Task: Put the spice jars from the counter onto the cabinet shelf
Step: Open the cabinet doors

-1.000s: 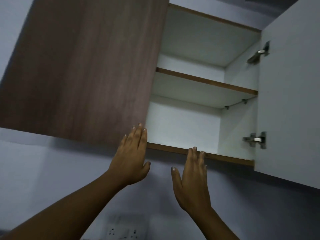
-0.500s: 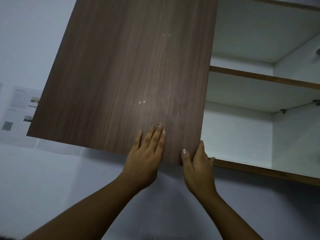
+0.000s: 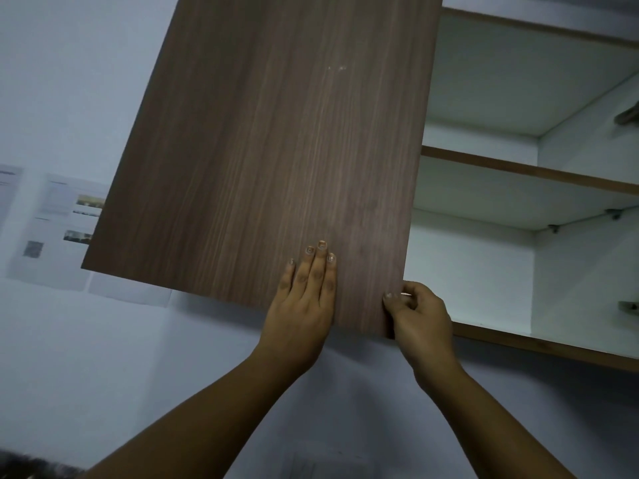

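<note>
A wall cabinet fills the upper view. Its left door (image 3: pixel 276 150) is dark wood grain and stands closed. My left hand (image 3: pixel 304 299) lies flat on the door's lower right part, fingers together and holding nothing. My right hand (image 3: pixel 418 316) curls around the door's lower right corner, thumb on the front. To the right the cabinet is open, with a bare white middle shelf (image 3: pixel 518 171) and a bare bottom shelf (image 3: pixel 539 347). No spice jars or counter are in view.
Metal hinges (image 3: pixel 627 114) sit on the cabinet's right inner wall. Printed sheets (image 3: pixel 55 229) hang on the pale wall at the left. A wall socket plate (image 3: pixel 321 464) shows faintly at the bottom between my forearms.
The view has shifted so the closed left door fills the middle. My left hand went flat onto the door; my right hand moved from the bottom shelf edge to grip the door's corner.
</note>
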A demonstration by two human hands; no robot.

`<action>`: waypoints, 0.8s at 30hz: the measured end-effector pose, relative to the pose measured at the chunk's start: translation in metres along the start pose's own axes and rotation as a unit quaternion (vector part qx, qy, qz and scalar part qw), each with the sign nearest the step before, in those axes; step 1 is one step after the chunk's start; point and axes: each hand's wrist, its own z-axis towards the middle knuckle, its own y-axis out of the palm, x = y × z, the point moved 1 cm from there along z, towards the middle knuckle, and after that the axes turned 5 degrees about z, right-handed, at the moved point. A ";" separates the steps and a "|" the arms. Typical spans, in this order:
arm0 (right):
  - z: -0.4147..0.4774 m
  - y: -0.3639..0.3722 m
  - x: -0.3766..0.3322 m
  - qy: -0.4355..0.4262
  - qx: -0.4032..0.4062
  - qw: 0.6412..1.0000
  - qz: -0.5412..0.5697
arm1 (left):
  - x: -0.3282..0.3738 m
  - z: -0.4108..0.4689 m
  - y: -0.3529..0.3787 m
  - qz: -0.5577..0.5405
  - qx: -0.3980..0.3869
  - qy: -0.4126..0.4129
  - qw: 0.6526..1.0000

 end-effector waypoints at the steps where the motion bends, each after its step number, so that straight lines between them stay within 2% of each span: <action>1: -0.004 -0.005 -0.007 -0.004 0.003 1.000 0.006 | 0.000 0.000 -0.010 0.000 0.000 0.002 1.000; 7: -0.032 -0.018 -0.053 -0.021 -0.001 0.999 0.049 | -0.004 -0.010 -0.064 -0.001 -0.011 -0.002 1.000; 11: -0.054 -0.020 -0.086 -0.070 -0.021 0.995 0.073 | -0.014 -0.020 -0.106 -0.003 -0.033 -0.022 0.999; 24: -0.132 0.013 -0.183 -0.218 -0.075 0.955 0.185 | -0.069 -0.053 -0.222 -0.079 0.014 -0.070 0.994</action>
